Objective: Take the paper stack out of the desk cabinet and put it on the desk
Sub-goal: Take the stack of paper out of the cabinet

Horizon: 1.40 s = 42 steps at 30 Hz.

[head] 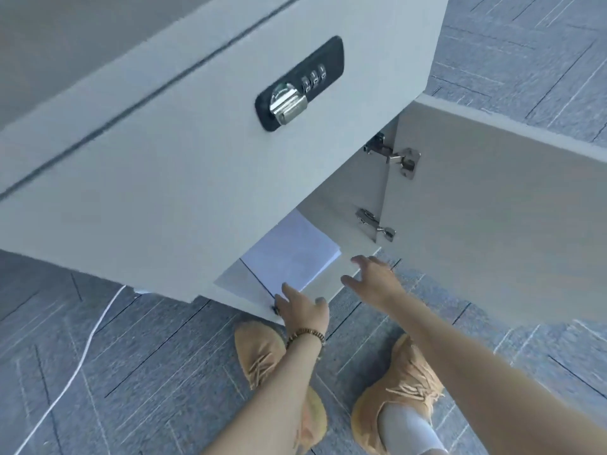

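A white paper stack (pixel 292 254) lies flat on the floor of the open desk cabinet (pixel 348 198), partly hidden under the drawer front above. My left hand (pixel 303 307) reaches in at the cabinet's front lip, fingers touching the near corner of the paper stack. My right hand (pixel 374 279) hovers just right of the stack with fingers spread, holding nothing. The desk top is out of view.
The cabinet door (pixel 492 208) stands swung open to the right on two metal hinges (pixel 394 156). A black combination lock (pixel 299 83) sits on the drawer front above. My tan shoes (pixel 404 389) stand on grey carpet tiles; a white cable (pixel 82 362) runs across the floor at left.
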{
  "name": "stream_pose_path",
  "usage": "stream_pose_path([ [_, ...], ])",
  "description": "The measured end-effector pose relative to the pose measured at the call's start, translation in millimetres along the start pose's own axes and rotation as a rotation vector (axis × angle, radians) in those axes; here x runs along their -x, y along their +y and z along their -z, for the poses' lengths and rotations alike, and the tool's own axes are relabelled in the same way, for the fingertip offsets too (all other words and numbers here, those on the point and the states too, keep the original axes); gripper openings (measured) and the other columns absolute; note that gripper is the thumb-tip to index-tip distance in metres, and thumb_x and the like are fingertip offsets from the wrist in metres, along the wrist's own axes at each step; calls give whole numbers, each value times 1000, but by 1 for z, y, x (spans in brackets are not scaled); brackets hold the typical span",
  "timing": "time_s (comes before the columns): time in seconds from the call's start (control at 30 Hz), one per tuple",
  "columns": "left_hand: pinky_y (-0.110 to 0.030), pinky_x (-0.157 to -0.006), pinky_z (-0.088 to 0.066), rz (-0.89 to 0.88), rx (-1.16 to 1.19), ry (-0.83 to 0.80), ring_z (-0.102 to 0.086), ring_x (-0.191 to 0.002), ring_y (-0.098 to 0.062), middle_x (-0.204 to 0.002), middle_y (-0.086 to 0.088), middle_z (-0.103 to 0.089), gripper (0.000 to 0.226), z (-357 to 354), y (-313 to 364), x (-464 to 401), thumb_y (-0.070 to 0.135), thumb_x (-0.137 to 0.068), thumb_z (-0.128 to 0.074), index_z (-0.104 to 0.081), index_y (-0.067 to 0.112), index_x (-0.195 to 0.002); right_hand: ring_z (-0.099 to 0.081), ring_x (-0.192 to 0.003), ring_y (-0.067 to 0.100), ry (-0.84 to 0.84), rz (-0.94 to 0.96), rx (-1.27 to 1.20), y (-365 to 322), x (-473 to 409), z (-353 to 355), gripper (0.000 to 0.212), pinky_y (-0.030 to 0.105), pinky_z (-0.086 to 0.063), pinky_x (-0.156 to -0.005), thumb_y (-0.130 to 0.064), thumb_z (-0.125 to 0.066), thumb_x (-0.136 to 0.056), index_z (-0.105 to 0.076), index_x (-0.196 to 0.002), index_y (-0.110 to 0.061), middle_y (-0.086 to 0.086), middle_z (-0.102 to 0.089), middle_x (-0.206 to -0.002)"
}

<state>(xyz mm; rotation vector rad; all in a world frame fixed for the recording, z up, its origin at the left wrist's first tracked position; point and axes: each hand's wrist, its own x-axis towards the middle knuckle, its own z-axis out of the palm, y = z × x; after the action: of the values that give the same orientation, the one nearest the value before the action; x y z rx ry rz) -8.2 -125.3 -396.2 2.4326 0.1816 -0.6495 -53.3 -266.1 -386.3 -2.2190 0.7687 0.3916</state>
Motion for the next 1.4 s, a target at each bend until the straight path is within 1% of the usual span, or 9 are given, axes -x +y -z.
stream_pose_path([
  [0.1,-49,-117,-32,26,-20,-20,-11,-152,-35,-162,-24,-9,86,-22,-5,-31,16,-88,-63,-9,4,-155,-50,-131,35,-31,-13,-41,5,-35,-20,65,45,-46,-103,-36,-55,-95,-36,-150,-8,17,-44,-148],
  [0.33,-45,-112,-37,167,3,22,-31,-140,-41,-150,-28,-25,81,-44,-15,-86,18,-83,-65,-20,-1,-148,-46,-134,38,-34,-48,-64,3,-106,-52,64,49,-42,-109,-32,-56,-95,-34,-148,-5,18,-40,-149],
  [0.57,-43,-112,-36,197,-79,3,-27,-146,-38,-160,-21,-14,85,-44,-19,-112,20,-86,-59,-12,8,-156,-36,-135,38,22,-91,-32,-1,-152,-81,63,46,-38,-108,-33,-50,-99,-29,-150,-2,20,-38,-148],
  [0.77,-43,-114,-36,236,-160,-75,-32,-142,-40,-153,-23,-22,86,-52,-19,-120,24,-83,-58,-14,5,-154,-37,-131,39,46,-201,-50,-1,-167,-88,48,49,-32,-106,-33,-44,-101,-46,-136,-2,22,-42,-142],
  [1.0,-42,-112,-36,238,-153,-52,-31,-142,-38,-152,-21,-24,89,-55,-17,-118,35,-81,-62,-18,5,-153,-57,-118,44,6,-156,-445,-2,-169,-73,40,42,-46,-92,-14,-51,-96,-43,-132,1,28,-60,-128],
  [1.1,-46,-109,-40,227,-115,-15,-36,-139,-41,-151,-24,-31,83,-55,-19,-109,33,-81,-62,-26,1,-148,-59,-117,43,39,-182,-485,8,-151,-60,41,45,-50,-96,-10,-53,-93,-48,-133,-1,25,-64,-126],
  [1.27,-46,-101,-47,229,-62,-32,-47,-132,-41,-148,-27,-39,77,-61,-19,-72,26,-87,-63,-27,-4,-147,-66,-102,39,-74,-282,-502,70,-111,-51,36,49,-60,-83,-7,-53,-91,-57,-126,-5,20,-66,-120],
  [1.33,-44,-105,-43,227,-48,-46,-41,-138,-39,-152,-27,-35,84,-65,-22,-59,27,-87,-65,-20,-4,-151,-65,-95,32,-182,-357,-508,101,-95,-45,36,39,-61,-72,-5,-57,-92,-57,-128,-5,20,-64,-122],
  [1.4,-42,-110,-39,233,-10,-61,-37,-142,-37,-158,-24,-28,90,-71,-29,-49,26,-87,-67,-13,-3,-154,-58,-101,28,-301,-386,-456,124,-86,-43,47,35,-58,-77,-5,-62,-92,-52,-137,-6,15,-59,-127],
])
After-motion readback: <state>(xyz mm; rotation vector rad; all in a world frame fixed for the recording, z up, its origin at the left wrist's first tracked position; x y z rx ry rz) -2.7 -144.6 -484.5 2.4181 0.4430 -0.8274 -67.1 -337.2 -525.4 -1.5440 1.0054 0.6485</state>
